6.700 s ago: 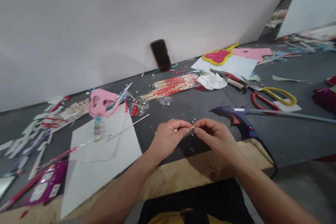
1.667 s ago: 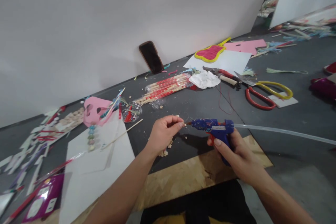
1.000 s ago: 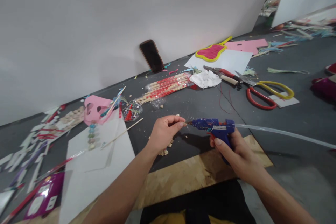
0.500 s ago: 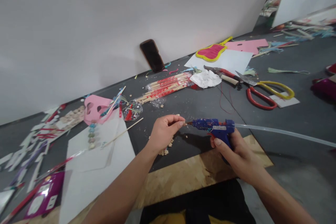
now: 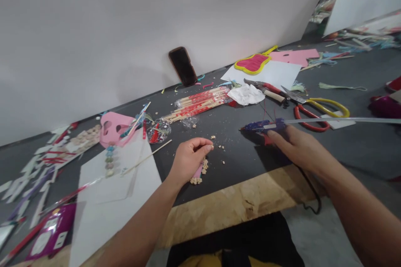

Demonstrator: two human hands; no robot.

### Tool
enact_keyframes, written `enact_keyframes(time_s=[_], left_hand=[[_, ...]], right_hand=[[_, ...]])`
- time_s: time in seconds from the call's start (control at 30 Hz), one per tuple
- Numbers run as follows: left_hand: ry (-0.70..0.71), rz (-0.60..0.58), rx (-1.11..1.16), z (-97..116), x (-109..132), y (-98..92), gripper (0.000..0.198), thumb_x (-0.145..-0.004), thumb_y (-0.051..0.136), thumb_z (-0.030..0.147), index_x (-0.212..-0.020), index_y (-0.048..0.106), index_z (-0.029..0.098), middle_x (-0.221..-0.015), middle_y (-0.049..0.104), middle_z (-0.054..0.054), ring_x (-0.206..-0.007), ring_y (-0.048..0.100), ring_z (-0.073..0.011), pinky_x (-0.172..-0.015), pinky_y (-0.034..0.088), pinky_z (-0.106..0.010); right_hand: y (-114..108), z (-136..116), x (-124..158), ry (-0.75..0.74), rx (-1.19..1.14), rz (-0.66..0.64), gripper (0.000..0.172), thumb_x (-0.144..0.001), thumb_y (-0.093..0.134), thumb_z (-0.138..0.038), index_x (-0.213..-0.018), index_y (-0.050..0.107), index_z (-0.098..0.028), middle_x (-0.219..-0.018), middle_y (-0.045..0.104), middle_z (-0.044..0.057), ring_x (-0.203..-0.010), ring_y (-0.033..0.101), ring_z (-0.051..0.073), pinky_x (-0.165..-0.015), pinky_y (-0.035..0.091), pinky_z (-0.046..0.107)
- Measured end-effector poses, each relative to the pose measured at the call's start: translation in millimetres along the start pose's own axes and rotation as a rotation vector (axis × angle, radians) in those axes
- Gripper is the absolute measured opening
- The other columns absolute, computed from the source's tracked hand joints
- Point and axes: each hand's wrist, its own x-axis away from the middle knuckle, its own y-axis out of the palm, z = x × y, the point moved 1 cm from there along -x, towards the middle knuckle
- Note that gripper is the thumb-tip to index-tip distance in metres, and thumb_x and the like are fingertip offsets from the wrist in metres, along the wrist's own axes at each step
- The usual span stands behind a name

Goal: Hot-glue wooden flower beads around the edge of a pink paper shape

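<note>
My left hand [image 5: 190,159] is closed in a pinch on a small tan piece [image 5: 212,146] at its fingertips. Under and beside it lies a pink item [image 5: 198,171], mostly hidden by the hand, edged with small tan flower-shaped pieces [image 5: 204,166]. My right hand [image 5: 296,146] grips a blue hot glue gun [image 5: 261,126], its nozzle pointing left, apart from my left hand. A long clear glue stick [image 5: 341,120] runs out of the gun's back. A few loose tan pieces [image 5: 221,147] lie on the dark table between the hands.
Scissors [image 5: 316,112], pliers [image 5: 269,87] and crumpled white tissue [image 5: 247,94] lie behind the glue gun. Bagged wooden sticks [image 5: 200,104] and a leaning phone [image 5: 182,66] are farther back. White paper [image 5: 115,200] and a pink mask shape [image 5: 115,128] lie left. The gun's black cord [image 5: 317,200] hangs over the wooden edge.
My right hand has drawn the glue gun right and slightly up, away from my left fingertips. My left hand has shifted slightly left, still pinching.
</note>
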Motion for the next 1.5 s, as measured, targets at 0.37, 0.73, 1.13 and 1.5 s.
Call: enact_keyframes(time_s=[0.37, 0.73, 1.13, 1.5], left_hand=[[0.018, 0.009, -0.008, -12, 1, -10.0, 0.023, -0.076, 0.063, 0.037, -0.087, 0.072, 0.018, -0.068, 0.067, 0.0, -0.056, 0.061, -0.0124, -0.056, 0.048, -0.023], [0.033, 0.029, 0.003, -10, 8, -16.0, 0.02, -0.077, 0.062, 0.033, -0.085, 0.072, 0.018, -0.065, 0.068, 0.0, -0.057, 0.061, -0.0123, -0.054, 0.046, -0.021], [0.067, 0.046, 0.002, -14, 8, -16.5, 0.019, -0.077, 0.062, 0.033, -0.084, 0.072, 0.019, -0.066, 0.069, 0.0, -0.058, 0.061, -0.0121, -0.055, 0.046, -0.021], [0.118, 0.07, -0.021, 0, 18, -4.8, 0.018, -0.08, 0.06, 0.033, -0.087, 0.072, 0.022, -0.063, 0.067, 0.002, -0.054, 0.057, -0.0105, -0.053, 0.043, -0.02]], right_hand=[[-1, -65, -12, -0.397, 0.232, -0.052, 0.025, -0.092, 0.041, -0.029, -0.1, 0.064, -0.024, -0.106, 0.068, 0.007, -0.093, 0.064, 0.025, -0.075, 0.045, 0.034], [62, -114, -45, -0.591, 0.094, -0.222, 0.027, -0.09, 0.047, -0.02, -0.106, 0.069, -0.023, -0.107, 0.07, 0.004, -0.097, 0.064, 0.018, -0.084, 0.045, 0.026], [68, -111, -48, -0.695, 0.008, -0.269, 0.016, -0.081, 0.057, -0.016, -0.091, 0.069, -0.022, -0.097, 0.067, 0.004, -0.085, 0.063, 0.016, -0.078, 0.044, 0.026], [41, -101, 8, -0.624, -0.213, -0.109, 0.012, -0.081, 0.056, -0.018, -0.089, 0.065, -0.021, -0.078, 0.07, -0.001, -0.066, 0.062, 0.01, -0.061, 0.042, 0.019]])
